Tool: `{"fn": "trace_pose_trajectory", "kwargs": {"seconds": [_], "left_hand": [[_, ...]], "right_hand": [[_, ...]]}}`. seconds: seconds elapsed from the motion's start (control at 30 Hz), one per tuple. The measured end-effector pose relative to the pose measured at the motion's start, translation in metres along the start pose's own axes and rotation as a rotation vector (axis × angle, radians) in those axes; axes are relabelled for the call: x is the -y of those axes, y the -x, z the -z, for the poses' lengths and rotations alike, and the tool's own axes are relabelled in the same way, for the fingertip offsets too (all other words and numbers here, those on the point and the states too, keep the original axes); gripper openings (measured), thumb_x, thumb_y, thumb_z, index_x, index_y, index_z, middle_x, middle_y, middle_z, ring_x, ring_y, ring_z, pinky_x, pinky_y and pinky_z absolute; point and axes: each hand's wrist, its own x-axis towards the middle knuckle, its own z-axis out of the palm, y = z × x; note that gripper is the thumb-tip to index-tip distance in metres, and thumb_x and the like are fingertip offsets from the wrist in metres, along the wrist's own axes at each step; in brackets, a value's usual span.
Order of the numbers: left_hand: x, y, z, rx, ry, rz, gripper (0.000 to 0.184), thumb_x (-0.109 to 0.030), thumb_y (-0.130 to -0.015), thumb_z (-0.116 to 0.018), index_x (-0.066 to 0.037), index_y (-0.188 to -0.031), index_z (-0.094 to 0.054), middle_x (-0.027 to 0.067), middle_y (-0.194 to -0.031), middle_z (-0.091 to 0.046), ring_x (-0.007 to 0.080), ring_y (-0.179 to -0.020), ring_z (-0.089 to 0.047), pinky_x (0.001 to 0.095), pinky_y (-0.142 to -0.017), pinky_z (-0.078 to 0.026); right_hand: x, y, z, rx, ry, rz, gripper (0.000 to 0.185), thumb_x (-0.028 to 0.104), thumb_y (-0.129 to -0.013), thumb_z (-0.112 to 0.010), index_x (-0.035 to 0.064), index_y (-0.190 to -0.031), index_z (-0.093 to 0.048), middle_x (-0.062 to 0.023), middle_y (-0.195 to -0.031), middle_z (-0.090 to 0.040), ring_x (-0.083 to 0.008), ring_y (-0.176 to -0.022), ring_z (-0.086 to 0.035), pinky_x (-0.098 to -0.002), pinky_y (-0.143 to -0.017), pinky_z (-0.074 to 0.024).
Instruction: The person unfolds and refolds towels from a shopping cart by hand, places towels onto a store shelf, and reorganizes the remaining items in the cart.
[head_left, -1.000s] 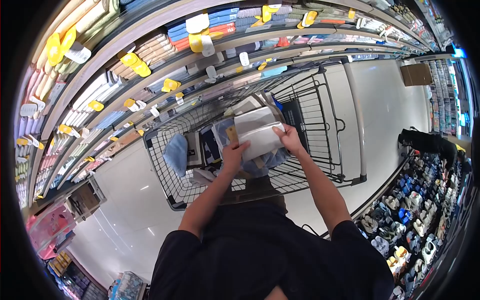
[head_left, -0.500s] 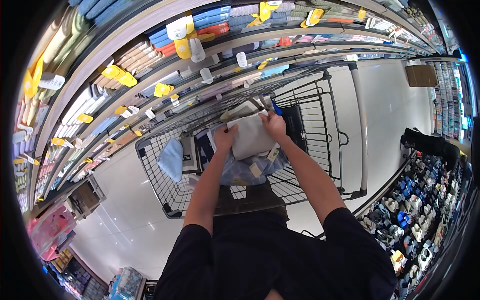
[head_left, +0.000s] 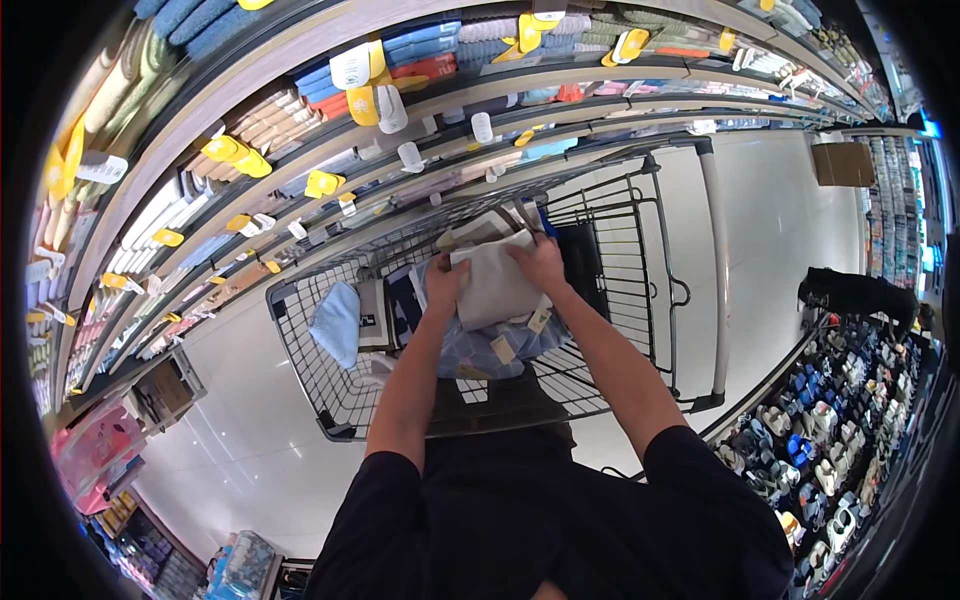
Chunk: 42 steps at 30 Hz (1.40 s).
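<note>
Both my hands are over a wire shopping cart (head_left: pixel 716 270), gripping a folded light grey cloth (head_left: pixel 500 292) at its upper part. My left hand (head_left: pixel 442 284) pinches its left edge, and my right hand (head_left: pixel 540 264) has its fingers closed on the upper right edge. Beneath the cloth lies pale blue patterned fabric (head_left: pixel 475 357) with a paper tag (head_left: pixel 502 348) on it. Beige and brown folded fabric (head_left: pixel 476 230) sits just beyond. A light blue cloth (head_left: pixel 336 325) rests at the cart's left end, beside a grey bordered cloth (head_left: pixel 373 315).
Long shelves of folded towels (head_left: pixel 420 45) with yellow and white tags run along the far side. To the right stands a low display of shoes (head_left: pixel 830 410), with a black cloth-like item (head_left: pixel 855 292) at its end. A cardboard box (head_left: pixel 842 165) is farther back.
My right hand has shifted slightly left and down along the cloth's upper edge. Both hands still hold the light grey cloth, and the view has moved a little.
</note>
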Motion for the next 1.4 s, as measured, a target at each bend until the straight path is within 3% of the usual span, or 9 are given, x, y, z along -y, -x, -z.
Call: {"fn": "trace_pose_trajectory", "kwargs": {"seconds": [0.23, 0.37, 0.47, 0.77, 0.93, 1.03, 1.2, 1.33, 1.4], "left_hand": [[-0.006, 0.008, 0.016, 0.251, 0.307, 0.247, 0.055, -0.014, -0.085, -0.08, 0.003, -0.131, -0.054, 0.013, -0.112, -0.068, 0.0206, -0.097, -0.068, 0.0346, -0.081, -0.056], [-0.014, 0.02, 0.015, 0.285, 0.299, 0.151, 0.054, -0.015, -0.086, -0.08, 0.001, -0.131, -0.054, 0.011, -0.113, -0.068, 0.0202, -0.097, -0.068, 0.0345, -0.081, -0.056], [-0.025, 0.033, 0.014, 0.315, 0.269, 0.081, 0.048, -0.015, -0.086, -0.08, -0.001, -0.126, -0.056, 0.0088, -0.112, -0.068, 0.0192, -0.096, -0.068, 0.0345, -0.082, -0.056], [-0.099, 0.119, 0.05, 0.561, 0.213, 0.109, 0.04, -0.016, -0.085, -0.079, -0.005, -0.118, -0.058, 0.0043, -0.106, -0.067, 0.015, -0.091, -0.066, 0.033, -0.08, -0.054], [-0.13, 0.164, 0.084, 0.739, 0.127, -0.121, 0.027, -0.015, -0.083, -0.08, -0.007, -0.1, -0.061, 0.0004, -0.094, -0.066, 0.011, -0.089, -0.063, 0.0293, -0.082, -0.052], [-0.136, 0.174, 0.115, 0.699, -0.127, -0.294, 0.025, -0.009, -0.082, -0.081, -0.009, -0.087, -0.056, 0.0027, -0.095, -0.07, 0.0106, -0.092, -0.063, 0.0278, -0.083, -0.051], [-0.184, 0.239, 0.148, 0.678, 0.032, -0.279, 0.036, 0.001, -0.079, -0.081, -0.011, -0.071, -0.048, 0.0095, -0.107, -0.073, 0.0136, -0.102, -0.065, 0.0285, -0.089, -0.051], [-0.201, 0.266, 0.181, 0.749, -0.338, -0.723, 0.036, -0.005, -0.071, -0.086, -0.007, -0.072, -0.05, 0.022, -0.134, -0.059, 0.0297, -0.122, -0.059, 0.0398, -0.099, -0.049], [-0.203, 0.282, 0.19, 0.521, -0.393, -1.071, 0.037, -0.01, -0.065, -0.088, -0.007, -0.073, -0.053, 0.0246, -0.151, -0.041, 0.0416, -0.14, -0.041, 0.0506, -0.111, -0.038]], "right_hand": [[-0.009, 0.01, -0.001, -0.018, -0.274, 0.011, 0.06, 0.038, -0.073, -0.086, -0.0038, -0.111, -0.066, -0.0186, -0.101, -0.07, -0.0309, -0.096, -0.067, -0.0384, -0.086, -0.0525], [-0.01, 0.018, 0.002, 0.007, -0.544, -0.072, 0.051, 0.025, -0.075, -0.087, -0.0033, -0.111, -0.066, -0.01, -0.097, -0.071, -0.0176, -0.085, -0.067, -0.0311, -0.079, -0.0529], [-0.005, 0.027, 0.024, 0.257, -0.564, -0.124, 0.049, 0.021, -0.081, -0.084, -0.003, -0.117, -0.062, -0.0083, -0.099, -0.071, -0.0149, -0.087, -0.066, -0.0312, -0.079, -0.0528], [0.036, 0.124, 0.114, 0.377, -1.101, 0.058, 0.035, 0.011, -0.087, -0.076, 0.0032, -0.118, -0.062, -0.0023, -0.104, -0.068, -0.0099, -0.096, -0.061, -0.0276, -0.087, -0.0484], [0.078, 0.178, 0.144, 0.448, -1.055, 0.13, 0.037, 0.008, -0.086, -0.078, 0.0009, -0.119, -0.065, -0.0024, -0.106, -0.07, -0.0081, -0.096, -0.062, -0.0263, -0.084, -0.0494], [0.088, 0.199, 0.138, 0.352, -1.009, 0.198, 0.023, -0.004, -0.082, -0.076, -0.0024, -0.104, -0.073, -0.0053, -0.1, -0.073, -0.0096, -0.088, -0.066, -0.0235, -0.079, -0.0527], [0.131, 0.238, 0.155, 0.395, -0.968, 0.338, 0.031, -0.014, -0.075, -0.075, -0.0051, -0.104, -0.071, -0.0121, -0.105, -0.074, -0.0172, -0.101, -0.07, -0.0289, -0.089, -0.0552], [0.149, 0.272, 0.163, 0.417, -0.941, 0.555, 0.021, -0.012, -0.078, -0.074, -0.0037, -0.097, -0.07, -0.0132, -0.106, -0.073, -0.0238, -0.104, -0.07, -0.0335, -0.09, -0.0551], [0.16, 0.288, 0.17, 0.318, -0.85, 0.812, 0.021, -0.009, -0.078, -0.076, -0.0018, -0.097, -0.07, -0.0135, -0.106, -0.073, -0.026, -0.104, -0.07, -0.0365, -0.091, -0.0546]]}}
